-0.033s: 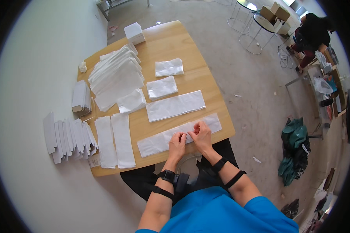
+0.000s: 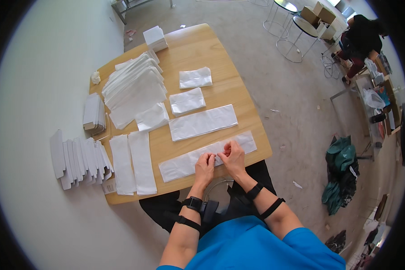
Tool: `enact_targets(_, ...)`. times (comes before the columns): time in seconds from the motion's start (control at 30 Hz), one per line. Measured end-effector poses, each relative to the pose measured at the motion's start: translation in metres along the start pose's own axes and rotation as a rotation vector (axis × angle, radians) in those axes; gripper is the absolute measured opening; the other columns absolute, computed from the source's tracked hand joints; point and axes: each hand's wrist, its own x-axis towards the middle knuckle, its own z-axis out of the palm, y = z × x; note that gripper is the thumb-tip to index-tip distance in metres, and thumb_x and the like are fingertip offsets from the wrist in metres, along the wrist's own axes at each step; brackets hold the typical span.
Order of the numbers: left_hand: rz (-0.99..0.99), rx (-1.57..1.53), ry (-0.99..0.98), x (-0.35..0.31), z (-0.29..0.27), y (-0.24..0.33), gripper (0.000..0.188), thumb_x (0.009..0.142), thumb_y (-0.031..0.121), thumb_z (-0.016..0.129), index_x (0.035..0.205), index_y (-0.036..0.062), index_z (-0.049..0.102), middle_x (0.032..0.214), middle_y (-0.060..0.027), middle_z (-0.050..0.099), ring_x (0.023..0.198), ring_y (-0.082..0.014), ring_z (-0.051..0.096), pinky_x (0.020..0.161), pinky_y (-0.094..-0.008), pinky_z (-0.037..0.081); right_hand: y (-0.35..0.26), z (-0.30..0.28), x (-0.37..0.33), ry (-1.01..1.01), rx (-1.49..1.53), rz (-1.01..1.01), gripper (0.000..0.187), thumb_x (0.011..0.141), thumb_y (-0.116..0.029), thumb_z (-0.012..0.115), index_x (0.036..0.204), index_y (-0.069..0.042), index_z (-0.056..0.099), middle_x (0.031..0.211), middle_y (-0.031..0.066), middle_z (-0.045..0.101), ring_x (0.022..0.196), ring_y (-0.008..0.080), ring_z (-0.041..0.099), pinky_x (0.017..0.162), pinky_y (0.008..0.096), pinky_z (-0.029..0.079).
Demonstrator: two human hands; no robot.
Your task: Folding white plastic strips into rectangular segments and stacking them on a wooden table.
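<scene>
at white strip [image 2: 183, 165], left hand [image 2: 204, 168] and right hand [image 2: 234, 159] angled inward, fingers curled; can't tell if pinching

The view looks from the person's head, through the left of two fisheye cameras worn side by side, steeply down and forward over the bench [image 2: 193, 45], with the blue shirt [image 2: 252, 245] at the lower edge and both forearms [image 2: 184, 236] reaching up from there. It sits near enough to show the left hand [image 2: 204, 167] and right hand [image 2: 233, 158] just below the middle, yet wide enough to take in the pale wall [image 2: 40, 67] at left and the floor [image 2: 285, 96] at right, edges bending toward a dark rim.
</scene>
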Motion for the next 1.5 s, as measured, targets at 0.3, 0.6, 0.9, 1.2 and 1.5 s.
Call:
enact_targets(0.3,-0.014,-0.051,-0.007,-0.004,-0.005,0.005,0.024,0.094,0.023,0.055,0.097,0.0006,0.061,0.085,-0.0125,0.063,0.077,-0.0198,0.061,0.07,-0.033,0.048,0.004,0.0,-0.011,-0.079,-0.062,0.137,0.03,0.073,-0.013,0.071,0.1,-0.003,0.062,0.078,0.0117,0.069,0.068,0.0211,0.067,0.062,0.0324,0.053)
enact_targets(0.6,-0.076,-0.242,-0.064,-0.001,-0.007,0.006,0.022,0.089,0.023,0.064,0.096,0.0018,0.064,0.087,-0.0038,0.065,0.08,-0.0104,0.06,0.073,-0.0255,0.049,-0.002,0.004,-0.012,-0.107,0.017,0.155,0.03,0.073,-0.012,0.072,0.101,-0.005,0.064,0.075,0.0096,0.069,0.065,0.0226,0.066,0.06,0.0336,0.052)
enact_targets(0.9,-0.108,-0.167,-0.015,0.003,-0.008,0.003,0.02,0.089,0.021,0.063,0.091,0.0013,0.063,0.08,-0.0047,0.066,0.074,-0.0107,0.058,0.067,-0.0258,0.047,0.006,0.0,-0.007,-0.166,0.111,0.171,0.033,0.073,-0.013,0.076,0.102,-0.003,0.063,0.074,0.0073,0.068,0.064,0.0143,0.064,0.061,0.0278,0.051)
enact_targets(1.2,-0.121,-0.274,-0.068,0.005,-0.011,-0.007,0.019,0.095,0.023,0.058,0.089,0.0055,0.058,0.077,0.0026,0.055,0.072,-0.007,0.049,0.067,-0.0219,0.042,0.016,0.003,-0.008,-0.051,0.112,0.204,0.029,0.072,-0.01,0.072,0.098,-0.001,0.062,0.073,0.0095,0.066,0.065,0.0194,0.064,0.062,0.0301,0.051)
enact_targets(1.5,-0.144,-0.361,-0.1,0.005,-0.016,-0.005,0.03,0.095,0.034,0.056,0.09,0.0046,0.058,0.075,0.0014,0.055,0.07,-0.0075,0.049,0.065,-0.0227,0.042,0.004,0.006,-0.005,0.037,-0.043,-0.072,0.03,0.073,-0.009,0.07,0.102,-0.002,0.062,0.073,0.0048,0.064,0.058,0.0112,0.056,0.056,0.0267,0.047)
